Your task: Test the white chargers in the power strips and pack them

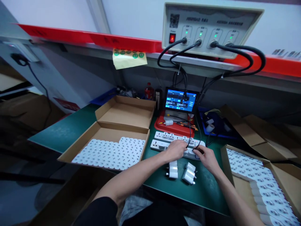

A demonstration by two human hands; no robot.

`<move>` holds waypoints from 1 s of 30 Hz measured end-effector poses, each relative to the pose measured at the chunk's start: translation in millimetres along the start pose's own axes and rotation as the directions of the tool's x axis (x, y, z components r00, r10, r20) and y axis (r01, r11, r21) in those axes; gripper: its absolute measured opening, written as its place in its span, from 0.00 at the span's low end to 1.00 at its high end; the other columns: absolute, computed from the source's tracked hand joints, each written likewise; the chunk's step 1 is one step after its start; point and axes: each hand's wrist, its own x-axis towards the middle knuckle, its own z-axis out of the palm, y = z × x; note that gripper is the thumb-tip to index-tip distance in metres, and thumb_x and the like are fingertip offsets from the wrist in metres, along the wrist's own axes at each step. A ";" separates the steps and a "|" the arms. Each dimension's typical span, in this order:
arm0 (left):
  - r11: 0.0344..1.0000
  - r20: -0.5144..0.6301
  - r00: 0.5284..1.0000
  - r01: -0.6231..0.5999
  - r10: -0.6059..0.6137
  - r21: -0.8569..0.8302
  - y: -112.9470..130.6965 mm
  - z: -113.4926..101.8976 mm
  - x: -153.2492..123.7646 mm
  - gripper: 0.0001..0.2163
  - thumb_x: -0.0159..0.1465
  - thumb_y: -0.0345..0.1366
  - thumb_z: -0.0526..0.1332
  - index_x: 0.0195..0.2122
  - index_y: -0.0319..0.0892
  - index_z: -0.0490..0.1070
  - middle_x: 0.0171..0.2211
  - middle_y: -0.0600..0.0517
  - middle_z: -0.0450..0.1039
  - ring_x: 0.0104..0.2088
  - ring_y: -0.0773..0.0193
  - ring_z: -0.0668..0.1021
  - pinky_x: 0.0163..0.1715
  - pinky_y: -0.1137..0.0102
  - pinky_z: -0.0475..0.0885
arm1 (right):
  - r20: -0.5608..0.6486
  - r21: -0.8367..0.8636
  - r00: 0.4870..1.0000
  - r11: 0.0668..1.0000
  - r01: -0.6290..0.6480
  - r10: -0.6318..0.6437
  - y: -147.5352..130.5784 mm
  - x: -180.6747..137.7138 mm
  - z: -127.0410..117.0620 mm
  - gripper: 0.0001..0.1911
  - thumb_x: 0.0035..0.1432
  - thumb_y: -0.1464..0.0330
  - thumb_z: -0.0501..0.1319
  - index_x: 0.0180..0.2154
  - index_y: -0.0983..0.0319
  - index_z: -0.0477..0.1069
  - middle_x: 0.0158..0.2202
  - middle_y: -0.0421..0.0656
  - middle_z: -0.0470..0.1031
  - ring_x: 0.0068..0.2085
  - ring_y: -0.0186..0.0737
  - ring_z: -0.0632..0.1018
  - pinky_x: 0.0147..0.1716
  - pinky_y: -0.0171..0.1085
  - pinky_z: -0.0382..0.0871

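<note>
The table (70, 128) is green and lies under both of my hands. The tester (211, 28) sits on a shelf above and well beyond my grip, with four green lamps lit. Four black cables (235, 50) run down from it towards my hands.

The left box (127, 116) stands open, well to the left of my left hand. It holds rows of white boxed chargers (110, 153). The right box (285, 185) lies just right of my right forearm and is also lined with white units.

The screen (180, 100) is lit, straight beyond my hands. The tray (174, 128) is red and lies between the screen and my grip.

The strips (164, 136) are two white socket bars lying side by side, directly under my fingers.

My left hand (175, 150) rests palm down on the near strip, fingers curled over it. Whether they close on anything, I cannot tell.

My right hand (207, 158) touches the same strip at its right end, where two cables arrive. The fingertips are bunched there. Whether they pinch a plug, I cannot tell.

Two loose chargers (173, 170) lie on the table just nearer to me than my hands, between my wrists, side by side and apart from the strips.
</note>
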 end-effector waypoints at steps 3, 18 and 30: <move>1.000 -0.004 1.000 -0.008 0.008 0.012 -1.8 1.4 0.8 0.08 0.75 0.36 0.62 0.42 0.41 0.80 0.45 0.42 0.83 0.49 0.48 0.83 0.50 0.61 0.76 | -0.007 -0.024 1.000 0.999 0.026 -0.026 -2.1 0.3 -1.4 0.18 0.67 0.52 0.61 0.36 0.58 0.79 0.31 0.43 0.81 0.32 0.46 0.77 0.35 0.42 0.67; 0.998 -0.026 0.998 -0.052 0.053 0.026 -3.6 2.5 1.0 0.06 0.75 0.37 0.64 0.43 0.41 0.79 0.46 0.41 0.82 0.49 0.46 0.82 0.50 0.58 0.76 | 0.046 -0.161 0.995 0.982 0.099 -0.093 -3.6 3.1 0.3 0.16 0.68 0.54 0.59 0.37 0.56 0.77 0.37 0.47 0.84 0.38 0.52 0.81 0.39 0.44 0.71; 0.972 0.013 0.980 0.197 -0.200 0.128 -80.7 -50.3 -75.6 0.14 0.67 0.31 0.69 0.54 0.44 0.76 0.52 0.40 0.82 0.53 0.43 0.83 0.52 0.58 0.75 | 0.165 -0.538 0.957 0.791 0.290 -0.238 -73.0 3.8 19.3 0.14 0.78 0.59 0.56 0.47 0.56 0.79 0.45 0.49 0.84 0.40 0.49 0.84 0.36 0.40 0.70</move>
